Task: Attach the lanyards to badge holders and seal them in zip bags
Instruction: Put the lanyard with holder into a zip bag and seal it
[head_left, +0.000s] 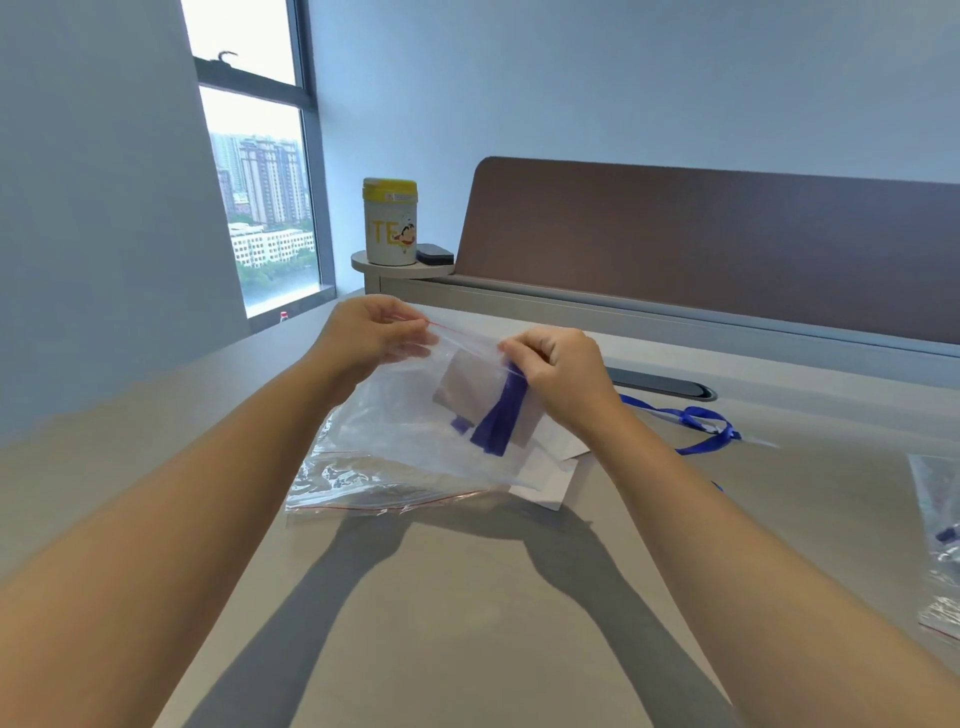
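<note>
I hold a clear zip bag (410, 415) with a red seal line up above the table. My left hand (371, 332) pinches the left end of its top strip. My right hand (556, 371) pinches the strip at the right. Inside the bag are a badge holder (467, 384) and a folded blue lanyard (501, 421). Under it, on the table, lie more empty zip bags (358, 488) and white cards (550, 486).
A loose blue lanyard (696, 423) lies on the table to the right. A filled zip bag (940, 540) sits at the right edge. Behind stand a brown desk divider (727, 249), a yellow-lidded canister (389, 223) and a dark cable slot (665, 387).
</note>
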